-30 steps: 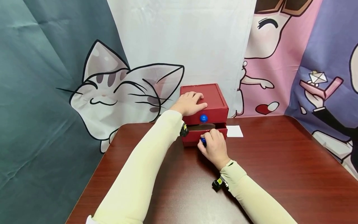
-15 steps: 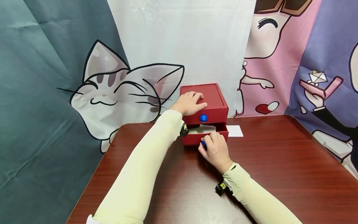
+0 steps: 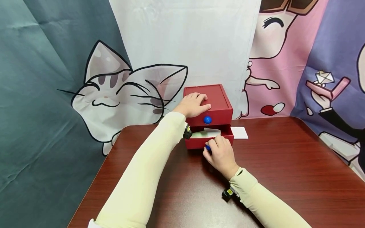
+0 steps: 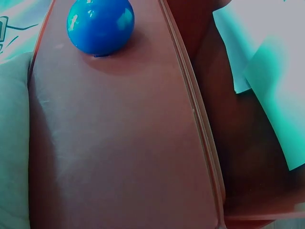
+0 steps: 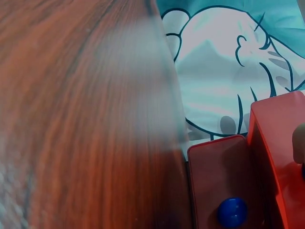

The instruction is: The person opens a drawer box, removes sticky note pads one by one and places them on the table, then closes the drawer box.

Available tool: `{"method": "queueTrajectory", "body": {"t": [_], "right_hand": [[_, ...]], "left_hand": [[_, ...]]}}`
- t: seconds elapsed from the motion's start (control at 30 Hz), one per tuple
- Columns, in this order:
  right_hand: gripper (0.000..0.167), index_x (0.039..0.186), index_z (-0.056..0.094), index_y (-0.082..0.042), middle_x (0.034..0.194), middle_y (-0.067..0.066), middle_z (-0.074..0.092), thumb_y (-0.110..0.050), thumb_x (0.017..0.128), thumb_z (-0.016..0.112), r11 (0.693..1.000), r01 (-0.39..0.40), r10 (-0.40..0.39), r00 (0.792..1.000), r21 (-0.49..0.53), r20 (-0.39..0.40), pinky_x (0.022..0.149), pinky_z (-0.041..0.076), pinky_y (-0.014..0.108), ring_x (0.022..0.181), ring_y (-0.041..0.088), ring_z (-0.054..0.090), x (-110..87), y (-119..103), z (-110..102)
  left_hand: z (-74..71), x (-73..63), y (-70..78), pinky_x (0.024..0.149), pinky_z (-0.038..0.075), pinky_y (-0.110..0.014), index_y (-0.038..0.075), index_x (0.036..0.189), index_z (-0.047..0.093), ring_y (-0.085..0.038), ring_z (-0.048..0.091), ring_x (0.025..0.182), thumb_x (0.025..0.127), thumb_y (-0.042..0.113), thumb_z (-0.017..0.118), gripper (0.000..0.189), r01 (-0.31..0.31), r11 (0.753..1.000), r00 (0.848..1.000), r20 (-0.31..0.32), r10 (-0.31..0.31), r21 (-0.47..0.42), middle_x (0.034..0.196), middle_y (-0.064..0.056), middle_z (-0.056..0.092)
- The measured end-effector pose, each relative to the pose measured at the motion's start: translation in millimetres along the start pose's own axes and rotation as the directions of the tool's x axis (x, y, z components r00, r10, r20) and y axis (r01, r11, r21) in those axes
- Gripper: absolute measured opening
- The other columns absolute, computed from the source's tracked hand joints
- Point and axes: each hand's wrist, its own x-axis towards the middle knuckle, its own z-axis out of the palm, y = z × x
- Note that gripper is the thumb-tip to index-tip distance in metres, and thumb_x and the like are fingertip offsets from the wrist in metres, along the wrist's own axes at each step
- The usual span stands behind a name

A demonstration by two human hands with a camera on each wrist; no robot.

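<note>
A red two-drawer box (image 3: 212, 99) stands at the back of the table, with a round blue knob on each drawer front. My left hand (image 3: 191, 106) rests on the box top, its fingers spread near the left front edge. My right hand (image 3: 220, 152) pinches the lower blue knob (image 3: 208, 148) between thumb and fingers. The lower drawer (image 3: 196, 143) is pulled partly out, and sheets of paper (image 3: 211, 133) lie inside it. The upper drawer is closed; its blue knob (image 4: 100, 26) fills the top of the left wrist view, with the papers off to the right.
A white card (image 3: 239, 133) lies on the brown wooden table (image 3: 285, 164) just right of the box. Behind the table hangs a printed cloth backdrop (image 3: 216, 41) with cartoon figures. My left forearm (image 3: 142, 167) reaches across the table's left side.
The lower drawer has slid out toward me as my right hand drew back with its knob, so more of the papers shows. My left hand has stayed on the box top.
</note>
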Motion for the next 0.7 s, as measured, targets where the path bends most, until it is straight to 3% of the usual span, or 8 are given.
{"method": "queueTrajectory", "body": {"t": [0.7], "right_hand": [[0.016,0.079,0.055,-0.004,0.074,0.01,0.045,-0.018,0.08,0.064,1.0,0.013,-0.013,1.0,-0.024,0.008,0.057,0.039,0.045,0.062,0.029,0.049,0.6,-3.1,-3.9]], "left_hand": [[0.4,-0.4,-0.2,0.12,0.024,-0.045,0.026,0.139,0.046,-0.025,0.036,0.14,0.102,0.059,0.041,0.051,0.005,1.0,1.0,-0.001,-0.005,-0.006,0.149,-0.004,0.042]]}}
